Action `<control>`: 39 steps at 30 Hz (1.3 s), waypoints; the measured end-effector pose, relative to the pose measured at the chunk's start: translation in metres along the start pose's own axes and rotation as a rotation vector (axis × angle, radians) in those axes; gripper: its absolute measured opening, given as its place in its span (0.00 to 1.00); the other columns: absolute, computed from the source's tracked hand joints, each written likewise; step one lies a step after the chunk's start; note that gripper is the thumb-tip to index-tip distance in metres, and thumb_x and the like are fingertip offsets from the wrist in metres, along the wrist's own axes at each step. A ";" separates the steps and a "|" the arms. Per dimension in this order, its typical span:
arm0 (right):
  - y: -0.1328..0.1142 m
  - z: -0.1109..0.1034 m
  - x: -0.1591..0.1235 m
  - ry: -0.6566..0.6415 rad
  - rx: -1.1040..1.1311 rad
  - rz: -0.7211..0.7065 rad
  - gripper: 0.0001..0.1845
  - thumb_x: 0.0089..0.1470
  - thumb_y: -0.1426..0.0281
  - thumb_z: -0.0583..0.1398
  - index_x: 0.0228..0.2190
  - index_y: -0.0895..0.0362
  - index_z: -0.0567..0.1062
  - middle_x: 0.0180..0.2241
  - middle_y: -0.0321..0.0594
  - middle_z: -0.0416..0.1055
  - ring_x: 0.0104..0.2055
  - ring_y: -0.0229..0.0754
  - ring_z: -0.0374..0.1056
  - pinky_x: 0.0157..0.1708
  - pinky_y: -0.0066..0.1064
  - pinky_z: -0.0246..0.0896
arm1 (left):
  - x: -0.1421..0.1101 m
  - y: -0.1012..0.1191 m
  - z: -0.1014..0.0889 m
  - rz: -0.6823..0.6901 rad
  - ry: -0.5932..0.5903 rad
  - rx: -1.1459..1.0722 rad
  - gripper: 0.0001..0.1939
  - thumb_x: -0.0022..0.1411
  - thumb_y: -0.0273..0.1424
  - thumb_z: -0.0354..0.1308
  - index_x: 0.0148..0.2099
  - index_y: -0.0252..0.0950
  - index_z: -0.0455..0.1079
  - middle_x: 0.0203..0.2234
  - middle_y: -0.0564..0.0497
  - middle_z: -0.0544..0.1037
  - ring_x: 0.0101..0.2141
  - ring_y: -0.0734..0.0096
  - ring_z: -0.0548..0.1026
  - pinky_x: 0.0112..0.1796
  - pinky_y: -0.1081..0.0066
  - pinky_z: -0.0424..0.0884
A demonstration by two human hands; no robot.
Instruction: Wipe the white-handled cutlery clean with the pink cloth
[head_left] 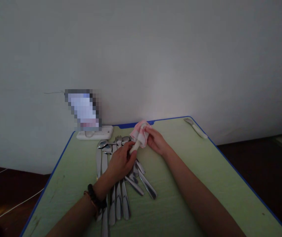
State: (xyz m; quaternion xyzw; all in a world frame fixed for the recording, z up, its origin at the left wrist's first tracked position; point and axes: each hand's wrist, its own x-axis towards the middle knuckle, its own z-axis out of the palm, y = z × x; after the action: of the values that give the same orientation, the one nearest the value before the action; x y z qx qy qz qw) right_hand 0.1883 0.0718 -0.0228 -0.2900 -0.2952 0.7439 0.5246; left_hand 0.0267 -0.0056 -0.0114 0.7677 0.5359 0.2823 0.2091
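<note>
as i watch from afar, the left hand (123, 159) grips a pale handle (134, 147) over the cutlery pile (119, 197), while the right hand (157, 141) pinches a pink-and-white cloth (140, 132) wrapped around the handle's upper end, at the pile's far right corner. what the cloth covers, i can't tell. a white-handled utensil (198, 129) lies well right of the pile; a blurred screen (83, 110) leans behind the pile, to its left.

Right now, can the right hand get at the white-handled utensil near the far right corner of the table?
Probably yes: only green tabletop shows between the right hand and the white-handled utensil, though its fingers are occupied with the pink cloth.
</note>
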 end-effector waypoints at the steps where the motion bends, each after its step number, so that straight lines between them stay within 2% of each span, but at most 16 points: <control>1: 0.000 0.001 -0.001 -0.001 -0.012 -0.008 0.08 0.42 0.67 0.63 0.27 0.57 0.72 0.26 0.32 0.71 0.27 0.34 0.64 0.31 0.26 0.61 | 0.000 0.001 -0.001 -0.008 -0.010 -0.034 0.15 0.61 0.34 0.47 0.49 0.35 0.60 0.35 0.47 0.76 0.33 0.65 0.74 0.35 0.67 0.68; 5: 0.000 0.003 -0.003 -0.006 -0.015 -0.011 0.09 0.42 0.66 0.64 0.27 0.58 0.73 0.25 0.33 0.71 0.28 0.34 0.64 0.32 0.25 0.61 | -0.001 0.001 -0.001 -0.049 -0.026 -0.126 0.16 0.61 0.34 0.47 0.51 0.36 0.56 0.30 0.51 0.74 0.26 0.69 0.72 0.30 0.70 0.66; 9: 0.003 0.000 0.000 -0.004 -0.031 0.003 0.09 0.41 0.69 0.65 0.28 0.58 0.74 0.26 0.33 0.72 0.28 0.33 0.64 0.32 0.25 0.60 | -0.002 0.000 0.000 -0.043 0.040 -0.144 0.20 0.62 0.33 0.45 0.56 0.36 0.53 0.28 0.53 0.71 0.25 0.71 0.70 0.29 0.72 0.64; 12: 0.004 -0.004 0.003 0.032 0.007 -0.012 0.08 0.41 0.70 0.64 0.28 0.58 0.73 0.27 0.34 0.72 0.29 0.34 0.65 0.32 0.26 0.61 | -0.002 -0.002 0.000 -0.043 0.054 -0.146 0.21 0.63 0.34 0.44 0.57 0.36 0.54 0.28 0.53 0.72 0.23 0.73 0.69 0.27 0.74 0.64; 14: 0.004 -0.007 0.006 0.062 0.060 -0.012 0.07 0.42 0.70 0.64 0.28 0.57 0.73 0.27 0.33 0.73 0.29 0.34 0.65 0.32 0.26 0.62 | -0.002 -0.003 -0.001 -0.010 0.051 -0.140 0.21 0.63 0.34 0.44 0.57 0.37 0.56 0.32 0.52 0.73 0.26 0.73 0.70 0.29 0.74 0.65; 17: 0.004 -0.009 0.008 0.090 0.123 -0.004 0.07 0.42 0.70 0.64 0.28 0.57 0.73 0.27 0.34 0.73 0.28 0.34 0.65 0.32 0.27 0.62 | -0.001 -0.004 -0.001 0.079 0.048 -0.137 0.19 0.64 0.33 0.43 0.56 0.39 0.60 0.40 0.48 0.73 0.35 0.70 0.71 0.37 0.72 0.66; 19: 0.005 -0.009 0.008 0.096 0.126 -0.011 0.08 0.41 0.71 0.64 0.28 0.58 0.73 0.27 0.34 0.73 0.28 0.34 0.65 0.32 0.26 0.63 | -0.001 -0.006 0.000 0.123 0.033 -0.131 0.18 0.64 0.32 0.42 0.54 0.39 0.63 0.39 0.47 0.73 0.37 0.68 0.71 0.39 0.70 0.66; 22: 0.006 -0.008 0.006 0.062 0.074 -0.006 0.09 0.40 0.71 0.65 0.29 0.58 0.74 0.29 0.35 0.74 0.30 0.35 0.66 0.34 0.27 0.62 | -0.001 -0.007 0.001 0.123 0.014 -0.108 0.17 0.65 0.32 0.41 0.51 0.39 0.67 0.33 0.48 0.72 0.35 0.69 0.70 0.38 0.70 0.66; 29: 0.004 -0.002 0.000 -0.047 -0.042 0.023 0.10 0.41 0.70 0.64 0.30 0.58 0.75 0.29 0.35 0.74 0.30 0.34 0.66 0.33 0.25 0.61 | -0.001 -0.006 0.001 0.128 0.041 -0.106 0.16 0.65 0.32 0.41 0.50 0.40 0.65 0.39 0.48 0.73 0.40 0.68 0.70 0.42 0.68 0.66; 33: 0.004 -0.002 0.001 -0.033 -0.033 0.012 0.10 0.40 0.71 0.65 0.30 0.58 0.75 0.29 0.35 0.74 0.30 0.35 0.66 0.33 0.26 0.61 | -0.001 -0.003 0.000 0.155 0.028 -0.108 0.14 0.64 0.33 0.44 0.48 0.39 0.66 0.38 0.48 0.73 0.39 0.68 0.70 0.41 0.69 0.66; 39: 0.005 -0.007 0.007 0.061 0.058 -0.031 0.09 0.41 0.69 0.64 0.29 0.57 0.73 0.27 0.33 0.73 0.28 0.34 0.65 0.31 0.26 0.62 | -0.001 -0.001 -0.002 0.151 0.034 -0.114 0.11 0.63 0.34 0.45 0.42 0.38 0.67 0.35 0.49 0.74 0.37 0.69 0.72 0.40 0.71 0.66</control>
State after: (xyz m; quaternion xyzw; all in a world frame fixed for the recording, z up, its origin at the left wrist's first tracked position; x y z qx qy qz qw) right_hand 0.1884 0.0778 -0.0321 -0.2926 -0.2618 0.7347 0.5532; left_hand 0.0250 -0.0060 -0.0107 0.7880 0.4629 0.3403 0.2214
